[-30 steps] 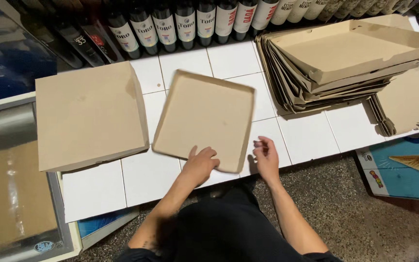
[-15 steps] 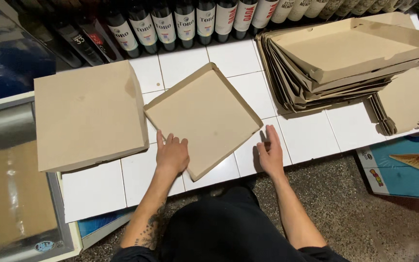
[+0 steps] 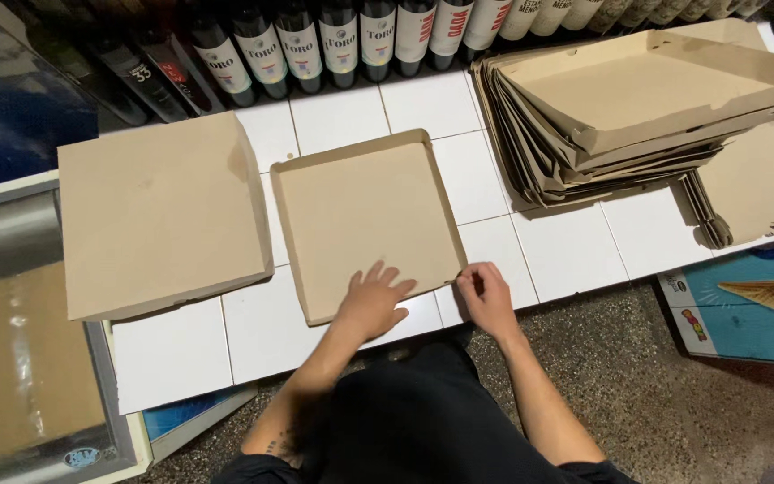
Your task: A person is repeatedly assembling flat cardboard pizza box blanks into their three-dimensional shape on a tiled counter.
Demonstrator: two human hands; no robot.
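Observation:
A shallow brown cardboard box tray (image 3: 360, 211) lies open side up on the white tiled counter (image 3: 539, 251). My left hand (image 3: 374, 300) rests flat on the tray's near edge, fingers spread. My right hand (image 3: 485, 296) pinches the tray's near right corner. A closed brown cardboard box (image 3: 159, 211) lies on the counter just left of the tray.
A stack of folded cardboard trays (image 3: 629, 108) sits at the right, with flat cardboard blanks (image 3: 763, 184) beside it. A row of dark bottles (image 3: 315, 40) lines the back of the counter. A metal-framed bin (image 3: 20, 341) stands at the left. Blue packaging (image 3: 745, 305) lies on the floor.
The tray has been turned on the counter and now lies nearly square to the counter edge. Both hands shifted along its near edge, the right hand closing on the corner.

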